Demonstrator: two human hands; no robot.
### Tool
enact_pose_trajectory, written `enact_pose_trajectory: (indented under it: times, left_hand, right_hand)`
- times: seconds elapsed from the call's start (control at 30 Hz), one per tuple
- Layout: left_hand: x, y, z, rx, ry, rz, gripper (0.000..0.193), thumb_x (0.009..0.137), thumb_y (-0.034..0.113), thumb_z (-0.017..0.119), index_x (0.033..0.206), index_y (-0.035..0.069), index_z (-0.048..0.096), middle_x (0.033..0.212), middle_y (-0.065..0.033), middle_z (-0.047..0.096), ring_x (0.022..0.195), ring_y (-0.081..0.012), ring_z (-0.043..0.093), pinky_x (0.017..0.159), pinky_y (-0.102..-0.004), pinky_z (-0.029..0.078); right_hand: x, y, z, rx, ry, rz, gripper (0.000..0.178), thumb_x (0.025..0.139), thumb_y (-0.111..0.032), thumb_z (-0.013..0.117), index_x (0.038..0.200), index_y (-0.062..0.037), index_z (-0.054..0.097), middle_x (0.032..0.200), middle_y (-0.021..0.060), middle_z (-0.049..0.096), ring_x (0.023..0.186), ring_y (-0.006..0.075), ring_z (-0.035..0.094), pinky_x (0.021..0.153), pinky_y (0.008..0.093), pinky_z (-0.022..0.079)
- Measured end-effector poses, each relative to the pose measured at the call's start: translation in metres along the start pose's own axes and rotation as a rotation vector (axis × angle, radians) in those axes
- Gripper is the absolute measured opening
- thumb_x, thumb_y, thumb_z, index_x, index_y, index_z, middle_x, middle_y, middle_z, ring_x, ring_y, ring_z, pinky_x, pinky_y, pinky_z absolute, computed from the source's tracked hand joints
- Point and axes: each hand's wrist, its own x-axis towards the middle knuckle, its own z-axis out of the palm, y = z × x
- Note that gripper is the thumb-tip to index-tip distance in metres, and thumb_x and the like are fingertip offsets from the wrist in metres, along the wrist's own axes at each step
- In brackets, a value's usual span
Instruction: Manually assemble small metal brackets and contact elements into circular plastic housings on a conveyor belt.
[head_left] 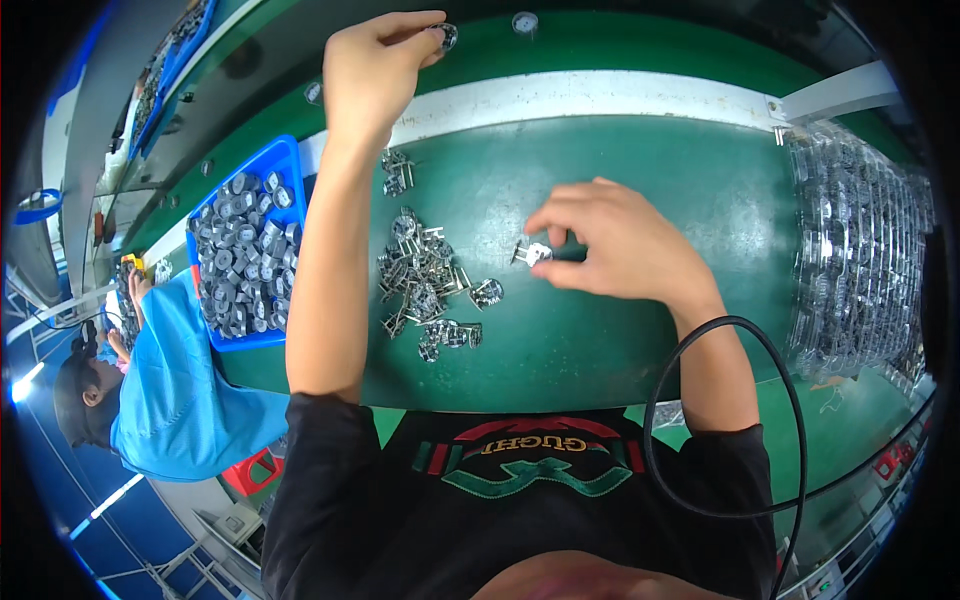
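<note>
My left hand (375, 75) is stretched out over the far green strip. Its thumb and fingers pinch a small round metal part (447, 38). My right hand (615, 240) is low over the green table, with thumb and forefinger closed about a small white part with metal pins (533, 253). Whether that part touches the table I cannot tell. Between my arms lies a loose heap of round silvery parts with metal pins (425, 270). A smaller cluster of them (397, 173) lies beyond the heap, beside my left forearm.
A blue bin (250, 344) full of grey round pieces stands left of my left arm. Stacked clear plastic trays (860, 250) fill the right side. A white rail (620, 95) crosses behind the table. A black cable (655, 400) loops by my right arm. A person in blue (185, 390) sits at left.
</note>
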Motion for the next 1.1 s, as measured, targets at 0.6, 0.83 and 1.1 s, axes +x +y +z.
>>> enact_pose_trajectory:
  times: [0.6, 0.83, 1.1]
  left_hand:
    - [0.065, -0.005, 0.088, 0.594, -0.17, 0.606, 0.038, 0.082, 0.01, 0.057, 0.118, 0.013, 0.07, 0.124, -0.0143, 0.062, 0.113, -0.0343, 0.059, 0.099, -0.0418, 0.047]
    - [0.076, -0.006, 0.102, 0.629, -0.595, 0.462, 0.041, 0.076, 0.002, 0.063, 0.116, 0.009, 0.07, 0.122, -0.0153, 0.064, 0.107, -0.0302, 0.064, 0.094, -0.0386, 0.051]
    - [-0.008, 0.034, 0.056, 0.252, -0.354, 0.276, 0.034, 0.075, 0.003, 0.073, 0.109, 0.001, 0.068, 0.093, -0.01, 0.071, 0.073, -0.0142, 0.065, 0.069, -0.0262, 0.053]
  right_hand:
    - [0.0, 0.005, 0.011, -0.216, 0.43, -0.091, 0.005, 0.081, -0.006, 0.07, 0.085, -0.0044, 0.067, 0.086, 0.0065, 0.057, 0.073, 0.0267, 0.063, 0.064, 0.0393, 0.052]
    - [0.005, 0.013, 0.01, -0.119, 0.574, -0.075, 0.011, 0.079, 0.002, 0.069, 0.089, -0.0014, 0.067, 0.088, 0.0084, 0.058, 0.072, 0.0272, 0.064, 0.066, 0.0374, 0.054]
    - [0.008, 0.002, -0.003, 0.355, 0.799, 0.081, 0.013, 0.083, 0.004, 0.068, 0.095, -0.0009, 0.07, 0.092, 0.0083, 0.066, 0.078, 0.0177, 0.07, 0.069, 0.0288, 0.056]
